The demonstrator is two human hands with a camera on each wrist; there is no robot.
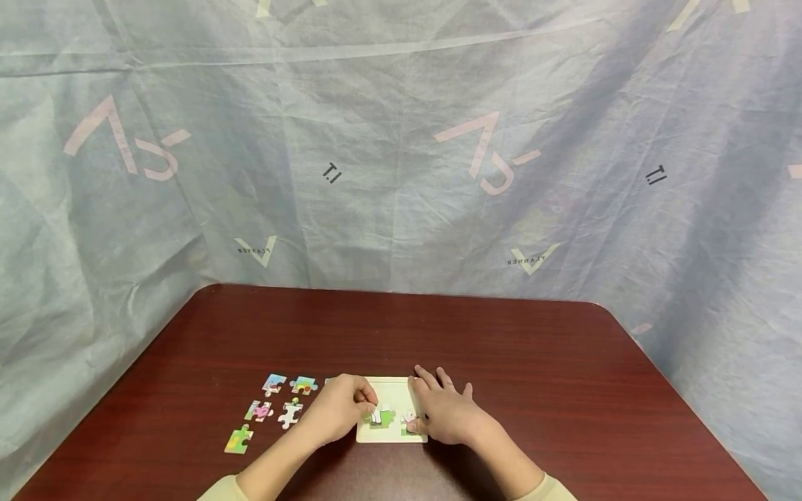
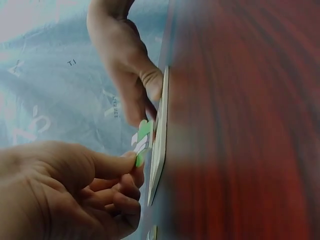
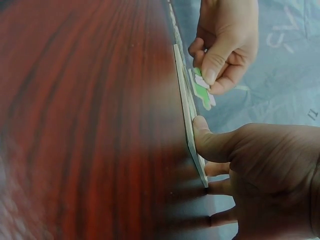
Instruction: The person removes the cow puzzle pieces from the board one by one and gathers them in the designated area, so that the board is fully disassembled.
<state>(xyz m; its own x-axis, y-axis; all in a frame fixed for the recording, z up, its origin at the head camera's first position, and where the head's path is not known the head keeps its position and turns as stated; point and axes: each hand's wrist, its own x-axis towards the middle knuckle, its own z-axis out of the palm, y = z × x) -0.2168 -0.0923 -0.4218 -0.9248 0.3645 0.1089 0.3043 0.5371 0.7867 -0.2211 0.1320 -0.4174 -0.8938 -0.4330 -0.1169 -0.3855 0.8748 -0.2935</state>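
Between thumb and fingertips, my left hand [image 1: 341,410] pinches a green and white jigsaw piece [image 1: 384,419]. The piece is held tilted, just above the pale puzzle tray [image 1: 390,440], as the left wrist view shows with the piece [image 2: 145,132] apart from the tray's edge [image 2: 159,172]. My right hand [image 1: 450,410] rests on the tray's right side, fingers spread out and thumb [image 3: 201,131] on its face. Partly hidden beneath that thumb, a second jigsaw piece [image 1: 407,419] with a printed figure lies in the tray's lower right corner.
Left of the tray lie several loose jigsaw pieces, among them a green and yellow one [image 1: 239,440], a pink one [image 1: 260,410], a mostly white one [image 1: 290,414] and a blue one [image 1: 274,383]. The dark red table [image 1: 532,362] has a grey cloth [image 1: 388,174] hanging behind it.
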